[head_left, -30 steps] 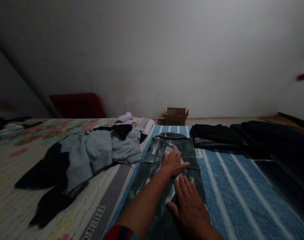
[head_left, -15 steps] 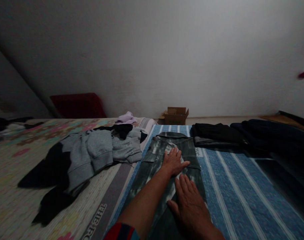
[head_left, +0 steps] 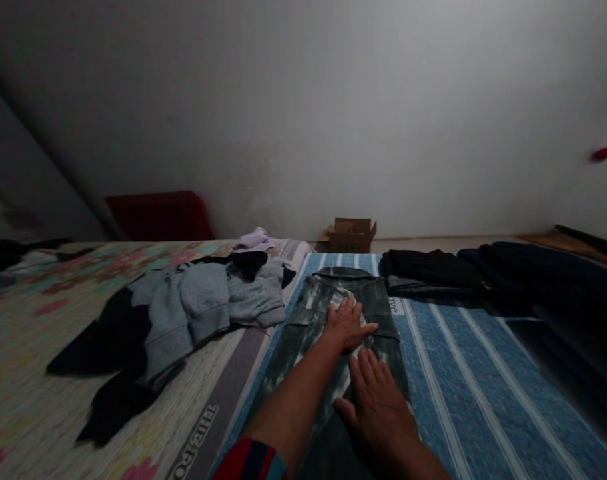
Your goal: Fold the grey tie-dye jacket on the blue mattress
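Grey-green tie-dyed trousers (head_left: 288, 360) lie flat, waistband at the far end and legs running toward me. My left hand (head_left: 347, 324) presses on their upper middle, fingers spread and palm down. Just below it and to the right, my right hand (head_left: 380, 400) rests flat on the same cloth with its thumb out to the side. Neither hand grips anything. Part of the trousers is covered by my forearms.
Left of the trousers lies a rumpled grey and black sweatshirt (head_left: 206, 293) on a floral bedspread (head_left: 28, 347). Folded dark clothes (head_left: 433, 268) sit at right on the blue striped sheet (head_left: 463, 373). A lilac cloth (head_left: 254, 240) and a cardboard box (head_left: 352, 237) are farther back.
The view has shifted slightly, so the surroundings sit a little lower and the sweatshirt a little farther right. Both hands stay almost in place on the trousers.
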{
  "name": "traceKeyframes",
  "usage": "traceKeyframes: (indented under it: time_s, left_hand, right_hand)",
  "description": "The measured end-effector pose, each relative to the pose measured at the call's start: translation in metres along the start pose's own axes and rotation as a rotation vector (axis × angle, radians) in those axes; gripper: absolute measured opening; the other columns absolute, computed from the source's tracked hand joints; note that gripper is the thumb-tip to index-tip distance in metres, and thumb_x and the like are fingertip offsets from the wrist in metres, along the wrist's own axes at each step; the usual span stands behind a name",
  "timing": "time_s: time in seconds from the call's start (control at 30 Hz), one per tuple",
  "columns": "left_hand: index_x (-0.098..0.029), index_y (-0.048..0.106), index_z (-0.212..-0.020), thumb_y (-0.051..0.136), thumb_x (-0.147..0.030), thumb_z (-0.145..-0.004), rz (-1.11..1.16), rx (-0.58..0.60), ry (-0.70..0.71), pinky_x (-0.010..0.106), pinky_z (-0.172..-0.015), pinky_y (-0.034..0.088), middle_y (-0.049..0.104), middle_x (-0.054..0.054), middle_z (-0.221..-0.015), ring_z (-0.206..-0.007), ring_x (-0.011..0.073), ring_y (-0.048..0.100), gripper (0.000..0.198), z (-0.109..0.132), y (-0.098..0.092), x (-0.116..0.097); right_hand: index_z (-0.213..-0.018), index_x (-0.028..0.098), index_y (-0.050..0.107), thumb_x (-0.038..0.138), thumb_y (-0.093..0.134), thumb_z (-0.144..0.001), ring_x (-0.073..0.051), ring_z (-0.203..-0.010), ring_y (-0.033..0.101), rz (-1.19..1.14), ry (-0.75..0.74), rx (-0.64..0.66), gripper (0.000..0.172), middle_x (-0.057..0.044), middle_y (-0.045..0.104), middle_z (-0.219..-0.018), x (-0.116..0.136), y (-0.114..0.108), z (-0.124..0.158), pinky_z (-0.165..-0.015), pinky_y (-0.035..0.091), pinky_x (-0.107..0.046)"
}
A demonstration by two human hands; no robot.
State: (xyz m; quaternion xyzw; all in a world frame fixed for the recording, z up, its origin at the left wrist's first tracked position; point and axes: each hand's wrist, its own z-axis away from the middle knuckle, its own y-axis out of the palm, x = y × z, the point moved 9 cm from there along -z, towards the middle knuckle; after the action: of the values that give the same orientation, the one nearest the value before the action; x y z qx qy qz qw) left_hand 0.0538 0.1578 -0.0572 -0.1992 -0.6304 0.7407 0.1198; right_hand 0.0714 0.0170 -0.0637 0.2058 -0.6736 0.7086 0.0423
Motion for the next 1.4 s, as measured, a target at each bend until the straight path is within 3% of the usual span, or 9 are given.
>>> traceKeyframes:
  time_s: [0.17, 0.3, 0.43, 0.6, 0.7, 0.8, 0.97, 1.17, 1.4]
  left_hand:
    - [-0.012, 0.026, -0.148, 0.023, -0.068, -0.088, 0.056, -0.019, 0.000, 0.058, -0.113, 0.007, 0.011, 0.016, -0.158, -0.145, 0.0290, 0.005, 0.081, 0.005, -0.012, -0.001]
    - [-0.013, 0.037, -0.142, 0.031, -0.059, -0.092, 0.025, -0.051, 0.078, 0.056, -0.114, 0.009, 0.018, 0.017, -0.157, -0.145, 0.0285, 0.009, 0.067, 0.034, -0.029, -0.007]
    - [-0.015, 0.047, -0.133, 0.037, -0.050, -0.093, 0.009, 0.025, 0.148, 0.058, -0.112, 0.016, 0.029, 0.017, -0.153, -0.143, 0.0315, 0.016, 0.054, 0.094, -0.036, -0.015]
    - [-0.019, 0.054, -0.127, 0.051, -0.047, -0.089, 0.086, 0.126, 0.170, 0.055, -0.112, 0.022, 0.032, 0.015, -0.152, -0.142, 0.0322, 0.021, 0.048, 0.185, -0.043, -0.025]
    - [-0.020, 0.045, -0.137, 0.051, -0.046, -0.089, 0.119, 0.184, 0.126, 0.054, -0.114, 0.019, 0.027, 0.013, -0.154, -0.143, 0.0293, 0.017, 0.056, 0.227, -0.036, -0.021]
    - [-0.020, 0.036, -0.144, 0.046, -0.050, -0.090, 0.121, 0.202, 0.081, 0.053, -0.115, 0.015, 0.022, 0.011, -0.156, -0.144, 0.0273, 0.013, 0.063, 0.253, -0.018, -0.011]
    - [-0.019, 0.029, -0.148, 0.044, -0.049, -0.092, 0.076, 0.184, 0.057, 0.053, -0.115, 0.011, 0.016, 0.010, -0.157, -0.145, 0.0251, 0.011, 0.065, 0.263, 0.007, -0.005]
    - [-0.019, 0.037, -0.144, 0.042, -0.051, -0.092, 0.000, 0.102, 0.050, 0.054, -0.114, 0.019, 0.025, 0.011, -0.154, -0.143, 0.0262, 0.020, 0.062, 0.259, 0.003, -0.007]
    - [-0.019, 0.042, -0.142, 0.035, -0.057, -0.092, -0.064, -0.066, 0.073, 0.053, -0.113, 0.022, 0.032, 0.010, -0.152, -0.141, 0.0285, 0.027, 0.064, 0.263, 0.011, -0.010]
  right_hand:
    - [-0.146, 0.008, 0.033, 0.056, 0.038, -0.090, -0.031, -0.142, 0.013, 0.010, 0.005, 0.024, 0.074, -0.018, 0.019, -0.152, 0.001, -0.004, 0.000, -0.115, 0.016, -0.048]
    - [-0.146, 0.006, 0.032, 0.055, 0.039, -0.090, -0.032, -0.142, 0.014, 0.017, 0.003, 0.014, 0.074, -0.019, 0.021, -0.152, 0.002, -0.007, 0.000, -0.115, 0.017, -0.048]
    - [-0.145, 0.005, 0.034, 0.051, 0.038, -0.091, -0.032, -0.142, 0.017, 0.040, -0.023, 0.002, 0.071, -0.019, 0.025, -0.151, 0.004, -0.009, 0.002, -0.115, 0.017, -0.047]
    - [-0.144, 0.005, 0.036, 0.051, 0.038, -0.093, -0.033, -0.141, 0.019, 0.044, -0.042, -0.017, 0.069, -0.020, 0.026, -0.151, 0.002, -0.006, 0.004, -0.114, 0.018, -0.047]
    - [-0.143, 0.005, 0.039, 0.057, 0.036, -0.092, -0.034, -0.141, 0.022, 0.034, -0.044, -0.068, 0.073, -0.021, 0.029, -0.150, -0.001, -0.007, 0.003, -0.114, 0.018, -0.048]
    - [-0.143, 0.005, 0.039, 0.057, 0.035, -0.092, -0.034, -0.140, 0.024, 0.049, -0.055, -0.085, 0.073, -0.021, 0.030, -0.150, -0.002, -0.005, 0.003, -0.113, 0.018, -0.048]
    - [-0.142, 0.004, 0.040, 0.055, 0.036, -0.093, -0.035, -0.139, 0.025, 0.070, -0.075, -0.094, 0.071, -0.022, 0.033, -0.149, -0.003, -0.007, 0.001, -0.112, 0.019, -0.047]
    - [-0.140, 0.005, 0.040, 0.054, 0.037, -0.094, -0.035, -0.138, 0.028, 0.078, -0.081, -0.114, 0.067, -0.022, 0.035, -0.147, -0.001, -0.023, 0.006, -0.111, 0.022, -0.046]
    - [-0.143, 0.008, 0.034, 0.059, 0.035, -0.093, -0.032, -0.141, 0.022, 0.003, -0.106, -0.111, 0.071, -0.021, 0.031, -0.149, 0.010, -0.035, 0.021, -0.112, 0.019, -0.046]
